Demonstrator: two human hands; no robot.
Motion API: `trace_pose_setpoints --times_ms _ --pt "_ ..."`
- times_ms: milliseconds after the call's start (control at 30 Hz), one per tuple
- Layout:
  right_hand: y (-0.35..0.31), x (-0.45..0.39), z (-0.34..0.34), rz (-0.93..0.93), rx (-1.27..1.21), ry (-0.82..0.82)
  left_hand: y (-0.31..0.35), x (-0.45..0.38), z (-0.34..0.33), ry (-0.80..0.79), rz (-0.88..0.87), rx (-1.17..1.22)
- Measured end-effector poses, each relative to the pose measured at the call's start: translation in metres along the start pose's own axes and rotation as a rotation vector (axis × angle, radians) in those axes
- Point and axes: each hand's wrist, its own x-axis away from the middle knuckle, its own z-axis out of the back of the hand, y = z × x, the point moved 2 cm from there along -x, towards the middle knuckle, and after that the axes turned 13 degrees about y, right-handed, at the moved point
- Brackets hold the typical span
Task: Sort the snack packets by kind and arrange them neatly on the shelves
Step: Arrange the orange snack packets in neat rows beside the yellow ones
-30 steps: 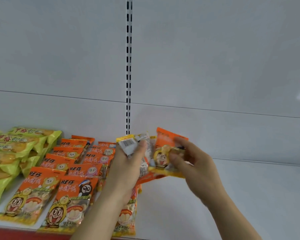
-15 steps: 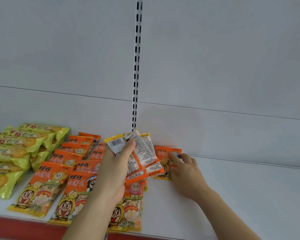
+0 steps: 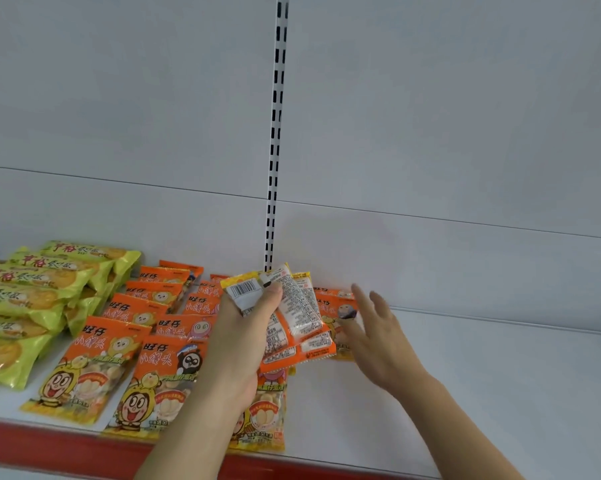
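Observation:
My left hand (image 3: 245,344) grips a fanned bunch of orange snack packets (image 3: 292,320), their printed backs and a barcode facing me, held above the white shelf (image 3: 482,393). My right hand (image 3: 378,334) hovers just right of the bunch with fingers spread and nothing in it. One orange packet (image 3: 333,303) lies flat on the shelf by the back wall, partly hidden behind the bunch and my right fingers. Rows of matching orange packets (image 3: 126,344) lie face up to the left, and one more (image 3: 264,410) sits under my left wrist.
Yellow-green snack packets (image 3: 32,296) are stacked at the far left. A slotted upright (image 3: 275,150) runs up the back panel. The shelf has a red front edge (image 3: 67,445). Bare shelf stretches right of my right hand.
My right hand has laid an orange packet on the shelf by the back wall, let go and pulled back with fingers spread. The left hand still holds its bunch.

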Motion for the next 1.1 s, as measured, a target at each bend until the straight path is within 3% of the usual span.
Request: trace_pose_setpoints --times_ms 100,200,367,467,533,633,700,833,1000,1100 --pt "-0.019 0.006 0.027 -0.245 -0.355 0.103 -0.005 -0.002 -0.001 -0.033 -0.024 -0.028" --pt "-0.045 0.02 0.04 -0.19 -0.595 0.045 -0.009 0.003 -0.008 -0.071 -0.053 -0.061" --pt "-0.052 0.026 0.041 -0.233 -0.594 0.039 -0.009 0.009 -0.015 -0.126 -0.141 -0.126" --pt "-0.044 0.025 0.044 -0.419 -0.797 0.094 -0.01 0.008 -0.011 -0.197 -0.027 -0.092" --pt "-0.041 0.024 0.045 -0.515 -0.934 0.113 -0.011 0.008 -0.009 -0.205 -0.045 -0.128" --pt "-0.035 0.017 0.056 -0.438 -1.018 0.257 -0.015 0.007 -0.003 -0.121 -0.04 -0.128" --pt "-0.034 0.016 0.067 -0.292 -1.123 0.325 -0.012 0.007 -0.002 -0.101 -0.021 -0.132" --pt "-0.031 0.021 0.06 0.043 -0.927 0.152 -0.002 0.012 -0.006 -0.167 0.006 -0.081" --pt "-0.025 0.022 0.044 -0.016 -0.97 0.086 -0.004 0.016 -0.01 -0.277 -0.069 -0.15" --pt "-0.024 0.026 0.044 -0.142 -1.1 -0.009 -0.01 0.014 -0.009 -0.203 -0.128 -0.151"
